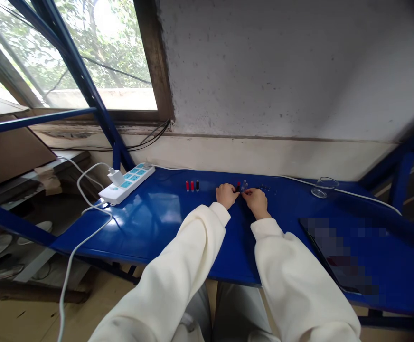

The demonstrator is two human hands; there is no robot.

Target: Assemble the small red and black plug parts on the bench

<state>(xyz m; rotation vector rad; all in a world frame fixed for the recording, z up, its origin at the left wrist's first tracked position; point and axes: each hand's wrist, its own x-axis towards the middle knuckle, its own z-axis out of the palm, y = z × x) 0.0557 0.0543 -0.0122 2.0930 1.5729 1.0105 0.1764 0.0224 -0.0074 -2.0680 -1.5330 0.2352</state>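
My left hand and my right hand are close together over the far middle of the blue table, both with fingers closed in a pinch. Whatever is between the fingertips is too small and hidden to name. Just beyond them stand a small dark red tube and some small clear tubes. Left of my hands, a row of small upright tubes holds one red tube, another red tube and a black one. Several tiny dark and clear pieces lie right of my right hand.
On the left of the blue table is a white power strip with a plug and a cable hanging down. A clear glass cup lies back right. A dark flat, blurred-out object is front right. Blue frame posts flank the table.
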